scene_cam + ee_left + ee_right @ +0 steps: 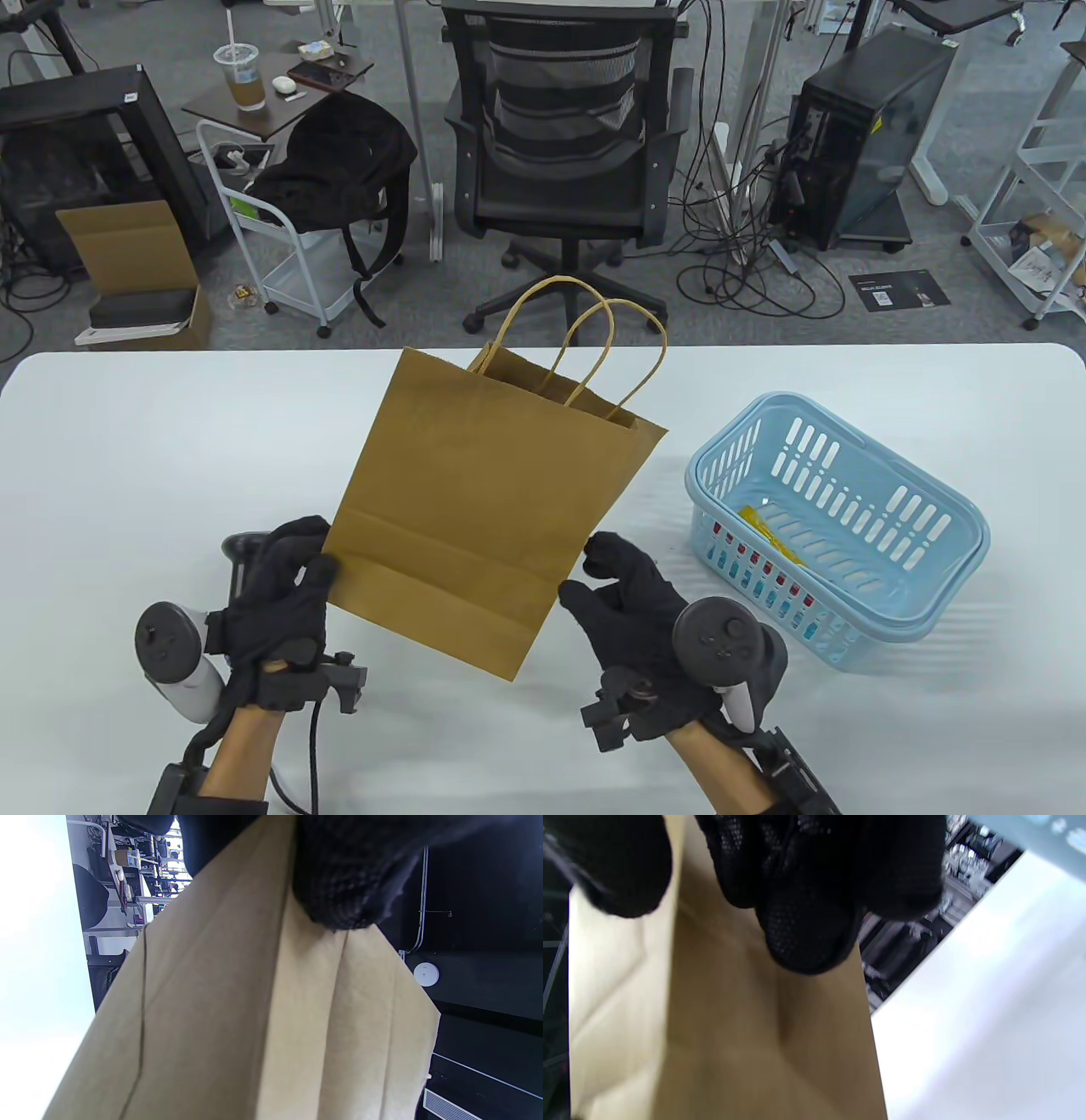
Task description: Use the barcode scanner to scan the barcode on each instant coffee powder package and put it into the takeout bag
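Observation:
A flat brown paper takeout bag (pixel 484 501) with twisted handles hangs tilted above the white table (pixel 170 441). My left hand (pixel 316 567) grips its lower left edge; the left wrist view has a gloved fingertip (pixel 343 887) pressed on the bag's folds (pixel 254 1005). My right hand (pixel 585 576) pinches the lower right edge, and its fingers (pixel 806 933) lie over the paper (pixel 734 1035). A yellow coffee package (pixel 768 535) lies in the light blue basket (pixel 942 509). A dark object that looks like the scanner (pixel 242 550) is partly hidden behind my left hand.
The basket stands on the table's right side, close to my right hand. Beyond the far edge are an office chair (pixel 560 153), a white cart with a black backpack (pixel 339 170) and a computer tower (pixel 857 144).

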Tool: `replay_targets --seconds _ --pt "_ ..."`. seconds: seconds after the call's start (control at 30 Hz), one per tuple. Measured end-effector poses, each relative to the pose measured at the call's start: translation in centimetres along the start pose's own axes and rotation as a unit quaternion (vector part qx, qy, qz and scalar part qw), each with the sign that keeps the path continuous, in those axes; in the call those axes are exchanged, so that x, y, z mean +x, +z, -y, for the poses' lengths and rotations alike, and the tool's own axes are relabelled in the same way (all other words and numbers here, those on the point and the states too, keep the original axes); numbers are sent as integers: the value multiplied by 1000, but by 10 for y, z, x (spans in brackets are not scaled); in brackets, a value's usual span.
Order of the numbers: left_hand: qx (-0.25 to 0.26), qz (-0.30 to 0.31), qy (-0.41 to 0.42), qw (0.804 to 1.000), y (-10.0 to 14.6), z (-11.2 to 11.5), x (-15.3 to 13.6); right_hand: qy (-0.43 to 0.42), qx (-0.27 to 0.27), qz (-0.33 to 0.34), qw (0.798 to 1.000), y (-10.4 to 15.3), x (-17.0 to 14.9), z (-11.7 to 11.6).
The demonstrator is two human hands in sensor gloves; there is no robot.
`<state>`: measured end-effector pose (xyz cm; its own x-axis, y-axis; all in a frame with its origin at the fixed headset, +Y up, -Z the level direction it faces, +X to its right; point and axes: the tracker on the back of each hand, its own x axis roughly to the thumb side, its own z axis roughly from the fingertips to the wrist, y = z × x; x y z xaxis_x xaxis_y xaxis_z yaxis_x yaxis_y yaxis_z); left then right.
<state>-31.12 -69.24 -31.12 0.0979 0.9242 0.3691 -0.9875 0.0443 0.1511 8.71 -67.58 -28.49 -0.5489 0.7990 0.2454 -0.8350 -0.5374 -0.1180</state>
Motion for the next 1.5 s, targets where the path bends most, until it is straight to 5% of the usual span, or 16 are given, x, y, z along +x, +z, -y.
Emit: replay_targets --seconds 0.13,0.27,0.33,0.43,0.87,0.97,1.5 --pt "-12 1 -7 1000 1 5 -2 -50 -19 -1 999 -1 -3 0" --pt "-9 7 -123 992 4 10 1 7 -73 65 995 -2 1 12" --pt "1 -10 -268 963 7 14 4 31 -89 85 992 -2 2 15" --pt "7 -9 -334 943 10 21 6 41 -90 80 992 -3 -2 14" --pt "-61 -116 -203 970 6 34 -28 87 -55 5 995 -17 -30 3" --pt "-120 -162 -174 964 5 40 -41 89 -53 -5 995 -21 -37 2" --pt "-185 -207 -167 946 2 59 -69 65 3 -48 997 -35 -70 -14"
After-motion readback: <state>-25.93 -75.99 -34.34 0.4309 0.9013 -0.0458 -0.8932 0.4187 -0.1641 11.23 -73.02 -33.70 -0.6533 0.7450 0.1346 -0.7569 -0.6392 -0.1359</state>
